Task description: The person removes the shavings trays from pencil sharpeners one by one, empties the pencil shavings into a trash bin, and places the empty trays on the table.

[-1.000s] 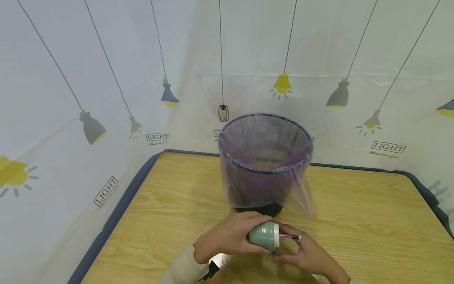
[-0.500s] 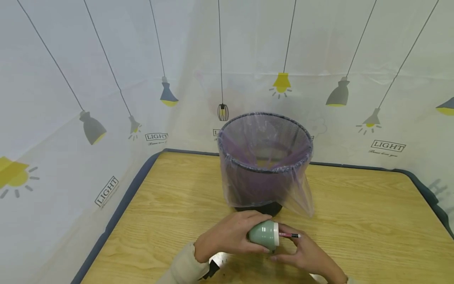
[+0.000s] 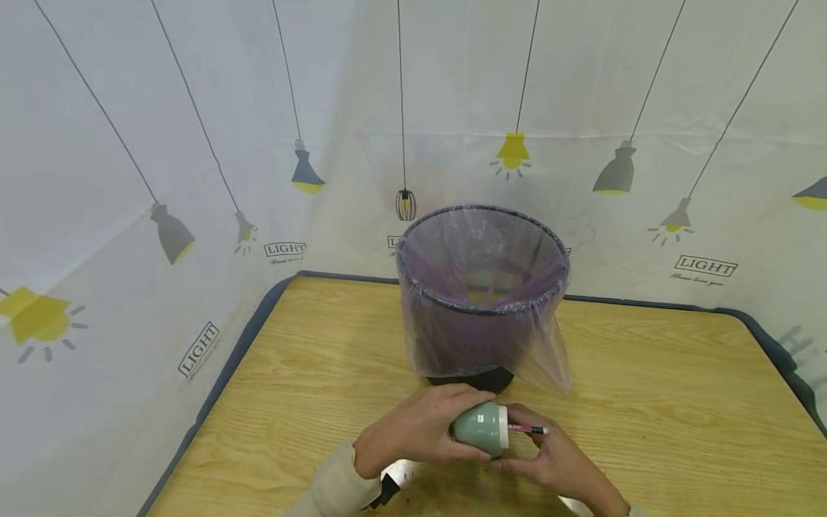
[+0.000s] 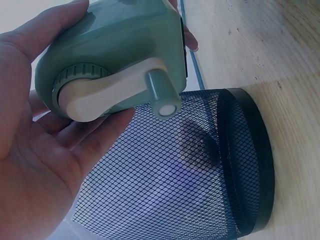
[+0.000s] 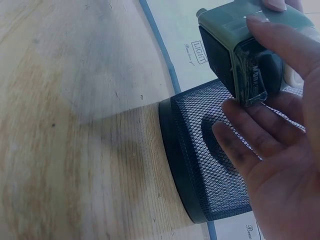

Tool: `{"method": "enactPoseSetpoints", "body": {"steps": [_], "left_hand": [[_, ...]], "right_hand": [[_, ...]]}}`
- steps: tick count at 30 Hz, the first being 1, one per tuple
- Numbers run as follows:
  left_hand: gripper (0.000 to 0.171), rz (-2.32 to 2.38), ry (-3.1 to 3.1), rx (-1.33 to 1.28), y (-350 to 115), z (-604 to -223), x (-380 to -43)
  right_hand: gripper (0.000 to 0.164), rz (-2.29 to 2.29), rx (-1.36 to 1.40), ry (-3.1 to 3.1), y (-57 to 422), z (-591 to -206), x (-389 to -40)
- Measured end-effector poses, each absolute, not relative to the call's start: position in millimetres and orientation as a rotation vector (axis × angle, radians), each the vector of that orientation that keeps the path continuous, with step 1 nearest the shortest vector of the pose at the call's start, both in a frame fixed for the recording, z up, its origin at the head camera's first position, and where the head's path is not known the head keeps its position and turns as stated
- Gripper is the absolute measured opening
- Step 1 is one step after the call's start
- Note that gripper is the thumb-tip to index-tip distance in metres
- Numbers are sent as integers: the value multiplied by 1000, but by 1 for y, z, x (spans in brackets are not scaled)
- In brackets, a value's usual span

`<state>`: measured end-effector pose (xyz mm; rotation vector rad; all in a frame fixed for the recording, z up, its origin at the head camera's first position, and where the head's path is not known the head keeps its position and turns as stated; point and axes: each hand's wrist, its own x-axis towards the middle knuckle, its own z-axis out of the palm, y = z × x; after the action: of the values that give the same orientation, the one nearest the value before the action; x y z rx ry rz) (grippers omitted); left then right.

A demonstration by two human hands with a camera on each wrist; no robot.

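A green hand-crank pencil sharpener (image 3: 479,429) lies tilted on its side in the air, low in the head view. My left hand (image 3: 423,424) grips its rounded body. From its cream-rimmed face sticks a pencil (image 3: 528,429) with a dark, white-tipped end, pointing right. The left wrist view shows the cream crank arm (image 4: 120,82) with its green knob (image 4: 162,95). My right hand (image 3: 565,463) holds the sharpener's other side, thumb on the green body. Its fingers reach the edge of the see-through shavings drawer (image 5: 252,75). Whether the drawer is partly out I cannot tell.
Just beyond my hands stands a black mesh bin (image 4: 165,165), lined with a thin purple bag (image 3: 481,341) folded over its rim. The wooden table (image 3: 310,366) carries small dark specks. A white curtain (image 3: 452,93) printed with lamps encloses it at the back and sides.
My right hand has shifted slightly left, its thumb a little closer to the sharpener. The left hand, sharpener and bin look nearly still.
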<state>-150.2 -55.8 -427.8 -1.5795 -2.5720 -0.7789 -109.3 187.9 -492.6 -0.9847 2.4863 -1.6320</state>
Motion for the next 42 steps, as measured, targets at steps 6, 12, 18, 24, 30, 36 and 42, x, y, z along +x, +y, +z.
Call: {"method": "enactPoseSetpoints", "body": {"steps": [6,12,18,24,30,36,42], "left_hand": [[72,-765,-2567,-1572,-56,-429,-150],[70,-777,-2570,-1576,-56,-428,-150],[70,-782,-2572,-1588,-56,-429,-150],[69,-779,-2576,-1598,-56,-429,-150],[71,-769,-2586,-1595,-56,-429,-151],[71,-780,-2616,-1598,-55,-429,-153],[72,-801,-2637,-1602,-55,-429,-154]], "right_hand": [[57,-1656,-998,2485,187,-493,-109],[54,-1684,-994,2481,187,-491,-110],[52,-1677,-978,2474,187,-491,-109],[52,-1655,-969,2491,188,-494,-110],[53,-1650,-1046,2453,189,-494,-113],[52,-1641,-1086,2438,192,-493,-117],[51,-1630,-1006,2416,193,-493,-119]]}}
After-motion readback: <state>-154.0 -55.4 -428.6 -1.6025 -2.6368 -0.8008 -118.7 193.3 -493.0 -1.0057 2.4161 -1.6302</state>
